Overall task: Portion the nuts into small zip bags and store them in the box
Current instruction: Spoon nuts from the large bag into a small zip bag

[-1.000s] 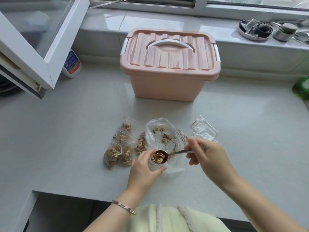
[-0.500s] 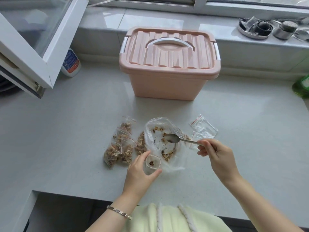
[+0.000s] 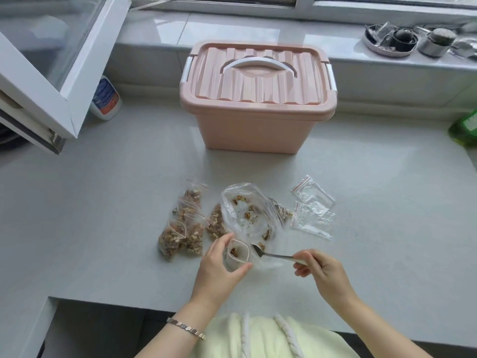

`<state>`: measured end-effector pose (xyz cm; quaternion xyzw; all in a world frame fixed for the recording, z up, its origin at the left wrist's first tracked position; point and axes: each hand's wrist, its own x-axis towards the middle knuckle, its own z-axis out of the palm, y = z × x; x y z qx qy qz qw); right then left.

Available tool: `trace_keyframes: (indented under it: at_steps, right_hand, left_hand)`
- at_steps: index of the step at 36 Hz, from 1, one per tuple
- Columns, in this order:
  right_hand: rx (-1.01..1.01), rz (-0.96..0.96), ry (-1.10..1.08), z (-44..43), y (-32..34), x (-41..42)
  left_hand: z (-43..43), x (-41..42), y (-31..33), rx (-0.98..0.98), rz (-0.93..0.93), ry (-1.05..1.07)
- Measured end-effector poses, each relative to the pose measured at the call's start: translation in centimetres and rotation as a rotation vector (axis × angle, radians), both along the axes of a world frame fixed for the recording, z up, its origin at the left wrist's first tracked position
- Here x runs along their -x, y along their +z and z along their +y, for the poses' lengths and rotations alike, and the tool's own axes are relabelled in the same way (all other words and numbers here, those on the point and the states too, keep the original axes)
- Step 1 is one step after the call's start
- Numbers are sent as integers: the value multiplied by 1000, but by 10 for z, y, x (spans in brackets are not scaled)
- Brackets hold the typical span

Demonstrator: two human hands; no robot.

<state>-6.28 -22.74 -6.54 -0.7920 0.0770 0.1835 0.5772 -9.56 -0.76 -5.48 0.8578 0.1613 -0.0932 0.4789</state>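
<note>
Grey counter [image 3: 103, 202] below a window sill [image 3: 258, 24]. A zip bag [image 3: 240, 258], open-mouthed with a few nuts [image 3: 234, 251] inside, is gripped by the curled left hand [image 3: 219, 267]. A spoon [image 3: 273, 255] is pinched by the right hand [image 3: 322, 272], its bowl just beside the bag's mouth at 3 o'clock. Around the large bag [image 3: 250, 215]: filled bags [image 3: 183, 223] at 9, empty bags [image 3: 313, 208] at 3, lidded box [image 3: 258, 99] at 12. A bottle [image 3: 105, 99] stands at the box's 9 o'clock, beneath an open window frame [image 3: 51, 73].

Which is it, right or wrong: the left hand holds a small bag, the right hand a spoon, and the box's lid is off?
Wrong on one point: the head view shows the lid on the box. The left hand does hold a small bag, the right hand a spoon.
</note>
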Motion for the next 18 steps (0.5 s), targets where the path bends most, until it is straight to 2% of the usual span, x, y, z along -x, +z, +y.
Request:
trace_keyframes:
  at_steps: [8,12,18]
  right_hand:
    - [-246,361,-291,12,2,-2]
    - [-263,392,-354,4,5,-4]
    - [-272,330,-384,-3,15,-13]
  left_hand:
    - [3,1,2,-1,15,13]
    - [3,2,1,1,18,14]
    - [-2,-1,-1,-18,5,-7]
